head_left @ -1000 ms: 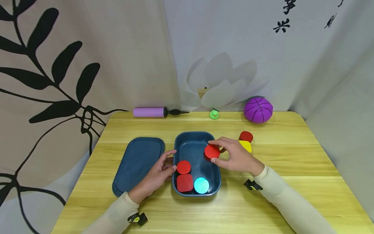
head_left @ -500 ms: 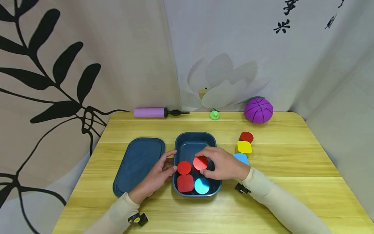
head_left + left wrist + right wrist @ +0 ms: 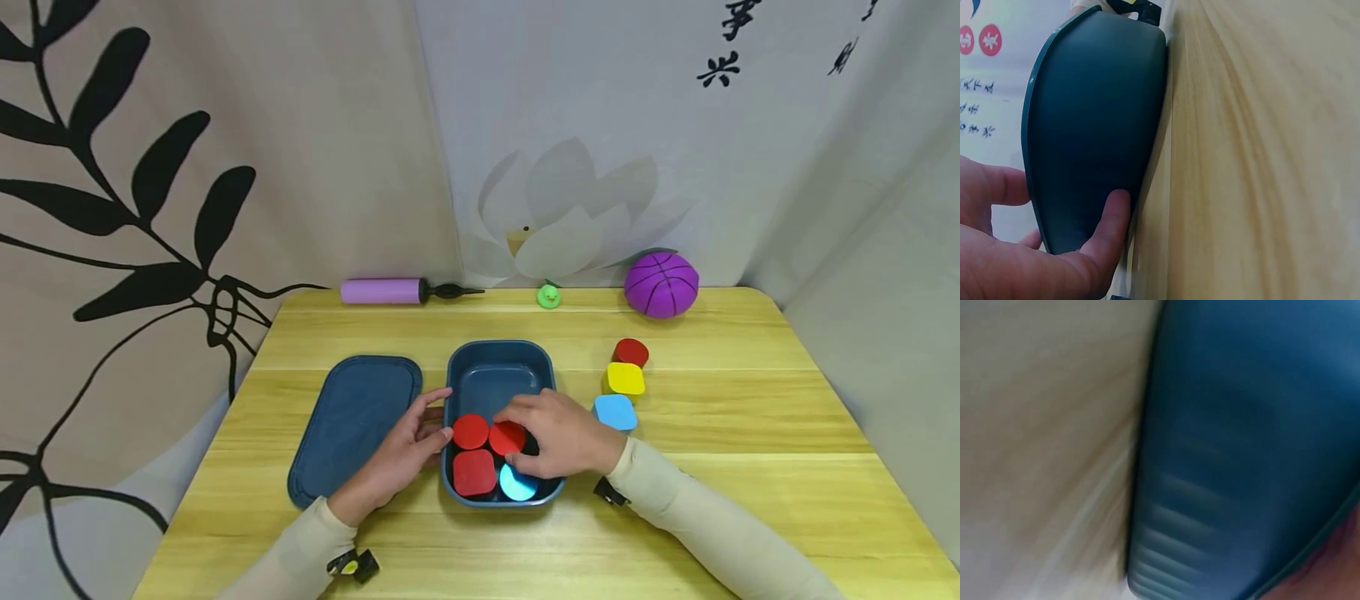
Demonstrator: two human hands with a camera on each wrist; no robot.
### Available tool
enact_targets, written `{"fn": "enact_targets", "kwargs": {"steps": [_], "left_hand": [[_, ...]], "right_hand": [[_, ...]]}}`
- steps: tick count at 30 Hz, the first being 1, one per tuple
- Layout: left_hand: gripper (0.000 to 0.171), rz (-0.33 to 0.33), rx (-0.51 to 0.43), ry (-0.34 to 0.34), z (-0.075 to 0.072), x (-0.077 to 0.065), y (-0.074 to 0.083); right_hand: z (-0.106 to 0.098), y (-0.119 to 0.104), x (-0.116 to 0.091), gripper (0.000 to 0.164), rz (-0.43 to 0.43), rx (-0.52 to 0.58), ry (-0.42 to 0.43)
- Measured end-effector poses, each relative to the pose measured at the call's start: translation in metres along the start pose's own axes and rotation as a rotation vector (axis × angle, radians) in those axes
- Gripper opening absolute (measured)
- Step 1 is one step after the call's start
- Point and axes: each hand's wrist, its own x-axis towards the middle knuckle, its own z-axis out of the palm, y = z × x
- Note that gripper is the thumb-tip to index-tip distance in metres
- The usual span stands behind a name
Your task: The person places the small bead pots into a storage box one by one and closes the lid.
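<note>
A dark blue plastic box stands on the wooden table. My left hand holds its left side; in the left wrist view, one finger lies against the outer wall and another digit meets the rim. Inside the box, my right hand pinches a red round block between thumb and fingers. Beside that block are another red round block, a red rounded-square block and a light blue round block, partly covered by the right hand. The right wrist view is blurred and shows mainly the box wall.
Left of the box lies a dark blue lid. On the right stand a light blue block, a yellow block and a dark red round block. Along the back are a purple pump, green duck and purple ball.
My right hand has carried the red round block from the box's right side leftward and nearer me, beside the other red round block. The left hand has stayed at the box's side.
</note>
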Motion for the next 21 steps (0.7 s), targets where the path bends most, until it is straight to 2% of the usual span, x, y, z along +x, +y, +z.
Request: {"fn": "enact_targets", "kwargs": {"steps": [5, 12, 21], "left_hand": [[0.062, 0.0, 0.001, 0.005, 0.001, -0.001, 0.001], [0.062, -0.001, 0.0, 0.005, 0.001, 0.0, 0.0], [0.061, 0.0, -0.003, -0.008, -0.001, 0.0, -0.001]], "right_hand": [[0.002, 0.0, -0.001, 0.042, 0.006, -0.027, -0.005], [0.0, 0.001, 0.0, 0.041, 0.013, -0.001, -0.01], [-0.008, 0.004, -0.004, 0.04, -0.002, 0.188, 0.046]]}}
